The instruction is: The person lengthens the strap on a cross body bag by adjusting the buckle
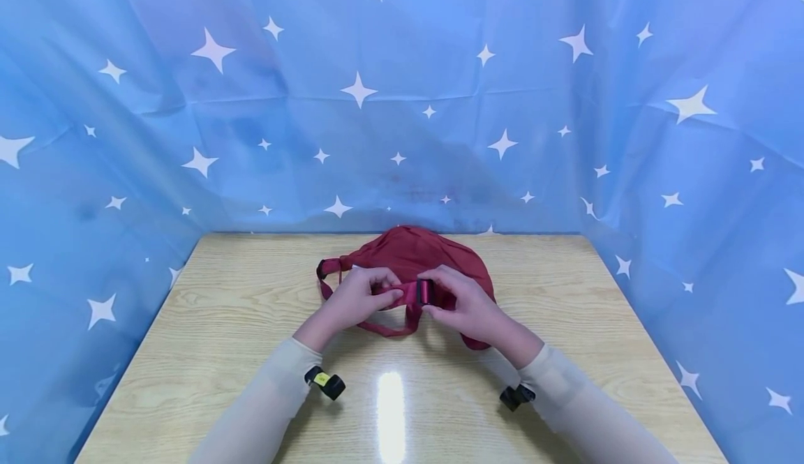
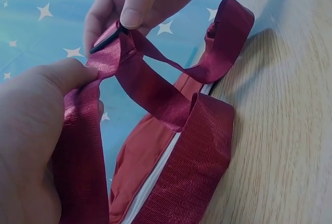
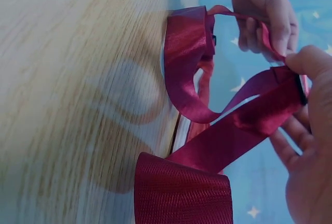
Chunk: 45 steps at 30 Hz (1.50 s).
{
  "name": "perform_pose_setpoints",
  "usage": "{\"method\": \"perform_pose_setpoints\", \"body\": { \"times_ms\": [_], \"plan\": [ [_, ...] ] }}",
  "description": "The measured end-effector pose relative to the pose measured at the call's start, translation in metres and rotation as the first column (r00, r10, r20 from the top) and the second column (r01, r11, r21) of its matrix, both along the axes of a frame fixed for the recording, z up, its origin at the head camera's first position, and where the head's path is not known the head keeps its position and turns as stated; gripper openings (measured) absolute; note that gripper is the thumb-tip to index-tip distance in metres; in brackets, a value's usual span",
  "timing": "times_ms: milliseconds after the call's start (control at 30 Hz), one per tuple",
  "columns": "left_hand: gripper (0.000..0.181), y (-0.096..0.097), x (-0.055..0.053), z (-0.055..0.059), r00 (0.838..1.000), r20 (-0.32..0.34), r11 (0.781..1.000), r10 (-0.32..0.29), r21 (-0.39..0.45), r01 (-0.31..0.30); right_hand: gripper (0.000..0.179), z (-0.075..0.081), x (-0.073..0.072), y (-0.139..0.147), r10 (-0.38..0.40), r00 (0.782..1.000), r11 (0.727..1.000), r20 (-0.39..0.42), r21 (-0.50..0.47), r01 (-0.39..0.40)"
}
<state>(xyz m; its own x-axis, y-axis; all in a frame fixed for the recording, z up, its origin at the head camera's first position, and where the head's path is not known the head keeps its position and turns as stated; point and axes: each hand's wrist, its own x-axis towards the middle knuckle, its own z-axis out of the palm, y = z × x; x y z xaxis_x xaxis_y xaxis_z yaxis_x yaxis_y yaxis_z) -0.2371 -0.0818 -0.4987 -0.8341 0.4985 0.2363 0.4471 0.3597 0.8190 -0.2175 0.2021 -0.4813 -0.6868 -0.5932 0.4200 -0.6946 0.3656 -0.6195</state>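
On the pale wood-grain table (image 1: 220, 352), a dark-red cloth bag (image 1: 421, 249) lies near the far edge; your left hand (image 1: 356, 298) pinches its glossy red webbing strap (image 1: 408, 292); your right hand (image 1: 466, 303) grips the narrow black buckle (image 2: 106, 41), seemingly to steady that strap between the 2.

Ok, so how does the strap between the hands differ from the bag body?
The strap is a narrow, glossy band, while the bag body is broad and duller. The strap is held up by the left hand and right hand; the bag body rests on the table. Both are red.
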Motion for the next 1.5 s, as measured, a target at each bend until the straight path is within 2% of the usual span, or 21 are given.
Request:
{"method": "perform_pose_setpoints", "body": {
  "times_ms": [367,733,1000,1167,1500],
  "plan": [
    [0.009,0.007,0.001,0.003,0.999,0.035,1.0,-0.018,0.012,0.018,0.056,-0.001,-0.001,-0.001,0.038,0.997,0.999,-0.062,-0.031,-0.04],
    [0.002,0.015,0.001,0.008,0.999,0.019,0.999,-0.041,-0.012,0.041,0.05,-0.001,0.0,-0.004,0.024,0.996,1.0,-0.088,0.004,-0.024],
    [0.012,0.005,0.001,0.007,0.999,-0.002,0.994,-0.033,-0.105,0.032,0.054,0.002,0.002,-0.003,0.001,0.997,1.0,-0.071,-0.008,-0.001],
    [0.012,-0.004,-0.001,0.004,0.999,-0.019,0.99,-0.029,-0.135,0.026,0.057,0.001,0.001,-0.003,0.006,0.996,1.0,-0.094,-0.023,-0.008],
    [0.009,-0.007,0.0,0.008,0.999,0.014,0.995,-0.035,-0.09,0.036,0.055,0.002,0.002,-0.003,0.003,0.998,0.999,-0.07,-0.051,-0.007]
  ]
}}
